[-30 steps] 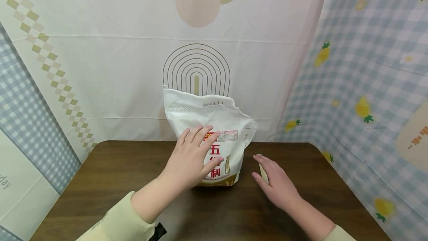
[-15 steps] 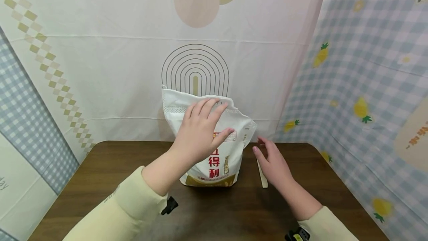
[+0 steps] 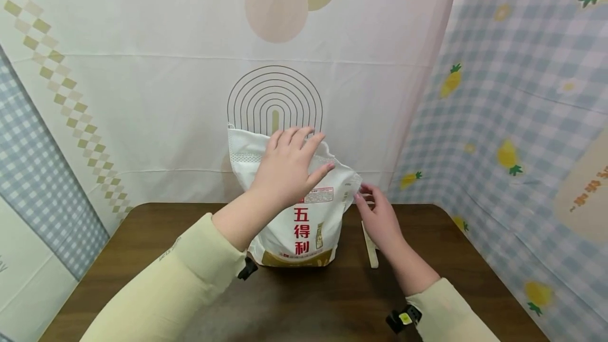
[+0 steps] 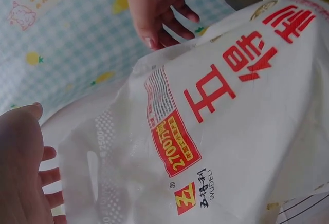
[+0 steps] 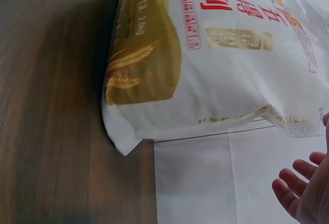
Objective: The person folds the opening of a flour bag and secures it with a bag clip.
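Note:
A white flour bag with red characters and a gold base stands upright on the wooden table, its limp top leaning right. My left hand is at its upper edge, fingers stretched out and thumb spread. In the left wrist view that hand lies beside the bag's slotted top strip, fingertips partly hidden behind the strip. My right hand is at the bag's upper right corner, thumb right at the edge. Seen from the right wrist, its loosely bent fingers are apart from the bag.
A narrow pale stick lies on the table right of the bag, partly under my right hand in this view. A white printed cloth hangs behind the table. Checked cloth with pineapples hangs along the right side.
My left hand has risen from the bag's front to its top edge. The right hand has moved up from over the stick to the bag's right corner. The bag stays in place.

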Demonstrator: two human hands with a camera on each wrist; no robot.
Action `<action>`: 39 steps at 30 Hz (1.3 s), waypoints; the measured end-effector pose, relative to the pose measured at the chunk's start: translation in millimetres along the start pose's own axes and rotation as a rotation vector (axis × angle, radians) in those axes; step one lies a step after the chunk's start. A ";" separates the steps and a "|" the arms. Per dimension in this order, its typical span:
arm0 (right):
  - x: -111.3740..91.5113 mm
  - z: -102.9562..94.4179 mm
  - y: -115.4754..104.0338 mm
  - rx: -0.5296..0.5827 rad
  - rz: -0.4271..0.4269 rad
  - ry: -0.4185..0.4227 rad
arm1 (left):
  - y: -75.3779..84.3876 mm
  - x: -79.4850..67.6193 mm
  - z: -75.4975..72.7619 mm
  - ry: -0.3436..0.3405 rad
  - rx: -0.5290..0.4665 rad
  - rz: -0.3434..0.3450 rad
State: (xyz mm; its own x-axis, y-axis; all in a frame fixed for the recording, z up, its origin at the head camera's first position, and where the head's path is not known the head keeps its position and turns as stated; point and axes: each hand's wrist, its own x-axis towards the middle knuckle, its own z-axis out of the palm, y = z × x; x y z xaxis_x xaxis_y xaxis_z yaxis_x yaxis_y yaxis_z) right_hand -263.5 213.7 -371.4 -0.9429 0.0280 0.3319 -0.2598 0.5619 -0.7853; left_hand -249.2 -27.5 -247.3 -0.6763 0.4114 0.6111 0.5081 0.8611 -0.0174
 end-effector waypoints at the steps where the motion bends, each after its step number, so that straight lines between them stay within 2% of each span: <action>1: 1.7 1.0 -1.2 0.012 0.001 0.008 | -0.4 2.6 0.8 -0.007 0.008 0.001; 7: 8.8 5.3 -7.0 0.040 0.041 0.061 | -1.5 17.3 3.0 -0.062 0.039 -0.013; 13: 14.4 6.8 -9.2 0.046 0.055 0.121 | -1.5 25.1 4.7 -0.079 0.016 -0.044; 22: 17.4 6.5 -10.6 0.075 0.029 0.163 | -2.4 24.7 4.7 -0.018 -0.023 -0.046; 33: 14.3 6.4 -6.9 0.141 0.014 0.175 | -3.8 17.3 5.9 0.024 -0.055 -0.004; 36: 13.7 5.8 -5.7 0.136 -0.022 0.187 | -5.4 15.2 6.7 0.036 -0.065 0.020; 39: 14.4 5.2 -3.1 0.116 -0.095 0.192 | -8.3 13.9 6.6 0.049 -0.079 0.041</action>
State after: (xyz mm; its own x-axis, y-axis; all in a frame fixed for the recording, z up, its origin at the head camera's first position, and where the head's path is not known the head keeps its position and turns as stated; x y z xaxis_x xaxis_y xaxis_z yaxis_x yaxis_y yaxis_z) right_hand -277.4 208.0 -366.9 -0.8591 0.1422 0.4917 -0.3780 0.4714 -0.7968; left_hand -266.4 -26.9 -243.9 -0.6281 0.4287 0.6494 0.5766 0.8168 0.0185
